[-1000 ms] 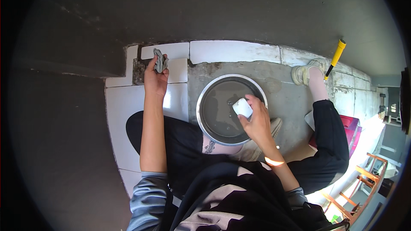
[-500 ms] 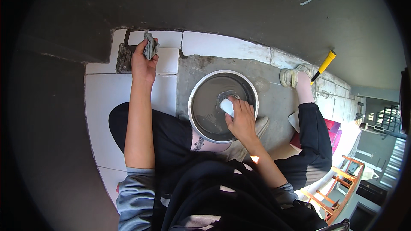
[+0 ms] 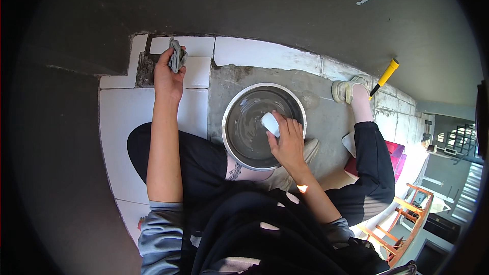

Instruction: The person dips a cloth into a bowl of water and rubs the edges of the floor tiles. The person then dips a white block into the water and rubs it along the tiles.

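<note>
My left hand (image 3: 168, 76) is closed on a crumpled grey cloth (image 3: 177, 56), held out over the white tiles near the wall corner. In my right hand (image 3: 288, 142) is a small white rounded block (image 3: 270, 124), gripped between thumb and fingers; its exact kind cannot be made out. That hand is inside the rim of a round metal basin (image 3: 227, 147) of murky grey water (image 3: 249, 122), with the block just above or at the surface. Ripples spread over the water around it. The basin stands on bare grey cement between my legs.
White tiles (image 3: 153, 142) lie to the left, and more (image 3: 265, 53) run along the dark wall. Beside a dark gap (image 3: 146, 69) is the cloth. A yellow-and-black handle (image 3: 388, 73) leans by my right shoe (image 3: 349, 90). Beyond my right leg are a pink box (image 3: 396, 155) and a wooden frame (image 3: 415, 219).
My right hand has raised the white block a little, and the ripples have spread wider across the water. My left hand with the cloth has hardly moved.
</note>
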Available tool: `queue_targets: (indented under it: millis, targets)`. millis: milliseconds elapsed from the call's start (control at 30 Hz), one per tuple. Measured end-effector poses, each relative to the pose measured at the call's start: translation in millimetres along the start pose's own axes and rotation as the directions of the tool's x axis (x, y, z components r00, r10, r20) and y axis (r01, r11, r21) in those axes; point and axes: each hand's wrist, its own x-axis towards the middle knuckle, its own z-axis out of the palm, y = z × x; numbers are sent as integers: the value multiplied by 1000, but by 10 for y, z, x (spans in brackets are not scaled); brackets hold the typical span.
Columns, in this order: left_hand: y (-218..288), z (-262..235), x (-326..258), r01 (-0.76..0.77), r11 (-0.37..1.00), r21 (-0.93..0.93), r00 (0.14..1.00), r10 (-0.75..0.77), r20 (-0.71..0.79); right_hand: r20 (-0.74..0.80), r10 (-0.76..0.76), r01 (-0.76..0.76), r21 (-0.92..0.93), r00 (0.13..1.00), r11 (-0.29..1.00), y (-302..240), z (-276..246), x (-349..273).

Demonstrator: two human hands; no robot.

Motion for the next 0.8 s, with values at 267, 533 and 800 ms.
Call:
queue_targets:
  millis: [267,533,800]
  targets:
    - [-20,-37,1,-3,1000,15,1000,3,-3,423,443,-543,818,791,189,222,-76,131]
    - [-21,11,-1,-4,999,35,1000,4,-21,10,61,-61,357,998,932,74,-17,36]
    - [-56,4,69,-33,999,37,997,35,-73,108,-37,18,178,993,984,-5,-97,115]
